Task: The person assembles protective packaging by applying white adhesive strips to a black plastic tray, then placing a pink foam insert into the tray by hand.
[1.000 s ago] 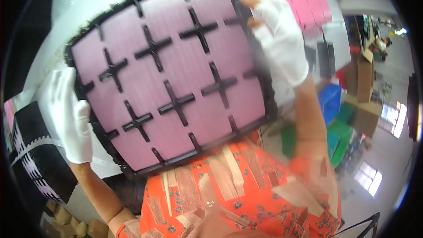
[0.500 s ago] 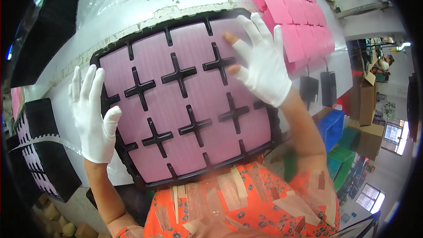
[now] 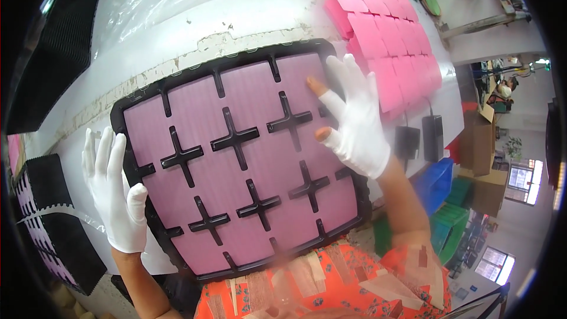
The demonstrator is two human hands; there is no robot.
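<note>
Where it stood tilted up a second ago, the black tray (image 3: 139, 172) of pink sheets (image 3: 251, 165) now seems flat on the white table (image 3: 195, 18). Spread flat, the right hand (image 3: 354, 127) presses its top; the left hand (image 3: 115, 192), fingers straight together, steadies its edge.

Both hands (image 3: 236, 153) wear white gloves, fingertips cut off on the right.

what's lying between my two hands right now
In the head view, the black tray of pink sheets spans between the left hand and right hand.
</note>
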